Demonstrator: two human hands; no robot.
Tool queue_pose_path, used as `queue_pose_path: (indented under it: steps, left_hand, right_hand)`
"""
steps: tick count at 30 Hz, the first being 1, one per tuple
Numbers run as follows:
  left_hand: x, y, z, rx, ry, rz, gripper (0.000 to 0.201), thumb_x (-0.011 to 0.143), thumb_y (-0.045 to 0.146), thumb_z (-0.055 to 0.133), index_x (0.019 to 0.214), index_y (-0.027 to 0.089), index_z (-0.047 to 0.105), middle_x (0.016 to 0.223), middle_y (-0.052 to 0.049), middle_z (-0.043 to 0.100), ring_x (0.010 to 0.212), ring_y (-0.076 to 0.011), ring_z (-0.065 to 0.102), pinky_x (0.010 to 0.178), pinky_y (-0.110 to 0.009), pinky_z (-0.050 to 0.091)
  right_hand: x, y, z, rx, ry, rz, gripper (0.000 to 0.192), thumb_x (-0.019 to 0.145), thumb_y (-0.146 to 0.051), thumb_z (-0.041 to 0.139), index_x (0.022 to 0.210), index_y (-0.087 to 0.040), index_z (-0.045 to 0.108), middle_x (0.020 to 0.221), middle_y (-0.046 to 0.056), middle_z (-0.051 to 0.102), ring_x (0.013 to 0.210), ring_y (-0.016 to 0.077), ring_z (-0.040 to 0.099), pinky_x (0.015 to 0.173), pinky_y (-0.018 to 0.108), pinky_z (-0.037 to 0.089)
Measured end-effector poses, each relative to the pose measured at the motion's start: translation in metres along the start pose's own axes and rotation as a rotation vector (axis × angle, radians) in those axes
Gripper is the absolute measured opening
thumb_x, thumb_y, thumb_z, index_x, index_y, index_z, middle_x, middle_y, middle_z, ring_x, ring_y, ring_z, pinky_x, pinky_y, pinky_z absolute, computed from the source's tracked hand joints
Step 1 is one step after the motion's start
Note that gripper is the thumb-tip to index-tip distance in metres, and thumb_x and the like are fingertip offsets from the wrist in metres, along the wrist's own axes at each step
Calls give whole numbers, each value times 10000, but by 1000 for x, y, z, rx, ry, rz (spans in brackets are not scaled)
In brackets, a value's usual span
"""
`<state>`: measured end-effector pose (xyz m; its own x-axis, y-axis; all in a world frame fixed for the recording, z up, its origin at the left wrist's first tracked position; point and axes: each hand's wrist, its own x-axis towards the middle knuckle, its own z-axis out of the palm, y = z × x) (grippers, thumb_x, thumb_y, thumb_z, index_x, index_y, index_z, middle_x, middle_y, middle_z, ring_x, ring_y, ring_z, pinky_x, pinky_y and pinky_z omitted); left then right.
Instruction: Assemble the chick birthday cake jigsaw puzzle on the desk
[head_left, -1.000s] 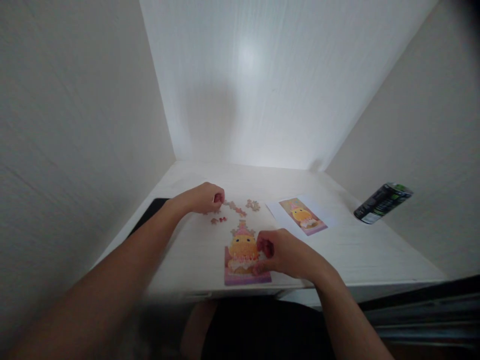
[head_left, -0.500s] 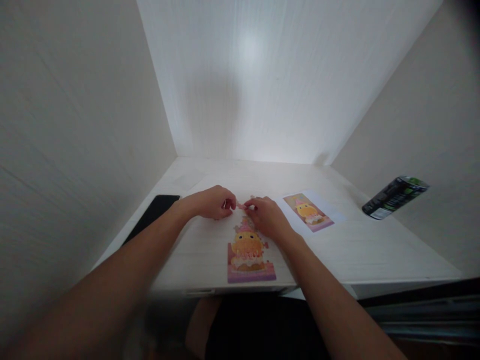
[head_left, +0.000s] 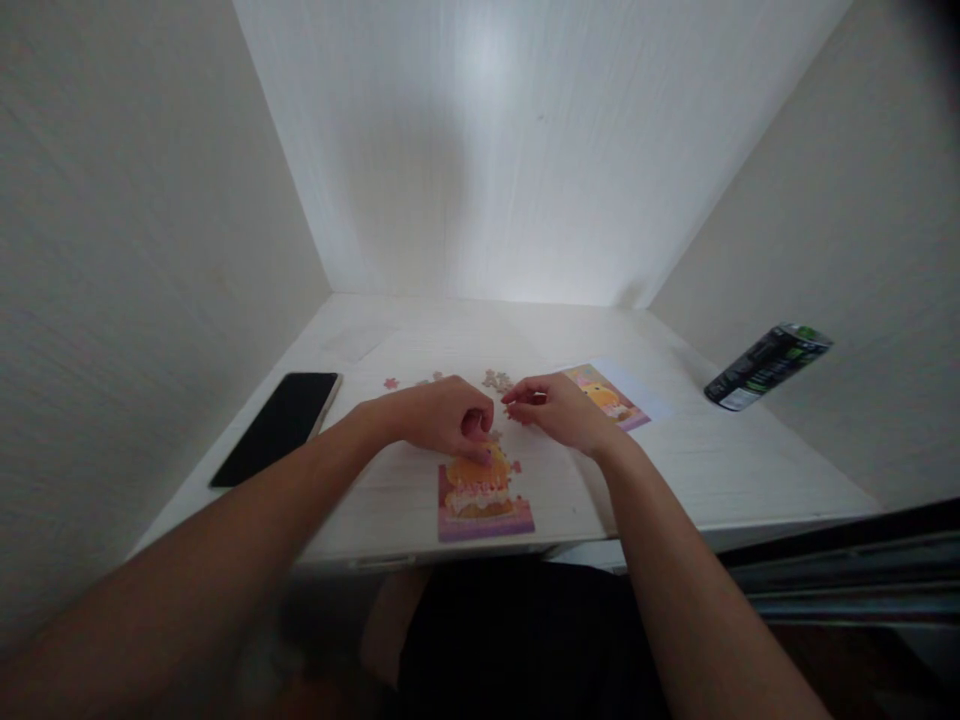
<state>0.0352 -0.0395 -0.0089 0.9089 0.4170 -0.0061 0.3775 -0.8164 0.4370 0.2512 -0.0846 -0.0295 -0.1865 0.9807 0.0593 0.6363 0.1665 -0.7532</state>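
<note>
A partly assembled jigsaw puzzle (head_left: 480, 510) with a yellow cartoon figure and a purple lower border lies near the table's front edge. My left hand (head_left: 442, 415) is over its upper part, fingers curled and thumb low against the picture; whatever is between them is hidden. Just to the right, my right hand (head_left: 559, 408) has its thumb and forefinger close together at a small puzzle piece (head_left: 509, 413). Beyond the hands lie several loose puzzle pieces (head_left: 496, 380), with a pinkish piece (head_left: 391, 383) farther left.
A printed reference picture (head_left: 630, 408) lies on white paper, partly behind my right hand. On the left is a dark tablet or phone (head_left: 277, 425). A black-and-green can (head_left: 769, 367) stands at the right. Pale panels enclose the white table (head_left: 720, 480) on three sides.
My hands have moved apart. The left came down over the upper part of the puzzle, and the right shifted rightward, partly covering the reference picture. The view has also shifted slightly.
</note>
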Motion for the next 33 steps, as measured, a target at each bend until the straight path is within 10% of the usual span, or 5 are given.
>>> queue_pose_path:
  steps: [17, 25, 33]
  left_hand:
    - [2, 5, 3, 5, -81, -54, 544, 512, 618, 784, 796, 207, 568, 708, 26, 581, 592, -113, 443, 549, -269, 281]
    - [1, 8, 2, 34, -91, -82, 562, 507, 632, 780, 825, 211, 585, 741, 13, 595, 584, -114, 442, 539, -271, 273]
    - [1, 7, 2, 13, -89, -72, 529, 520, 594, 785, 818, 206, 584, 729, 13, 592, 579, -110, 445, 540, -268, 265]
  right_hand:
    - [-39, -15, 8, 293, -205, 205, 29, 797, -178, 623, 809, -161, 602, 706, 46, 702, 644, 155, 663, 595, 269, 522]
    - [-38, -19, 7, 116, -175, 232, 96, 782, -245, 647, 797, -154, 622, 577, -5, 615, 412, 77, 452, 374, 199, 300]
    - [-39, -19, 7, 186, -177, 196, 141, 764, -266, 659, 821, -139, 637, 605, 0, 613, 469, 85, 492, 443, 209, 337]
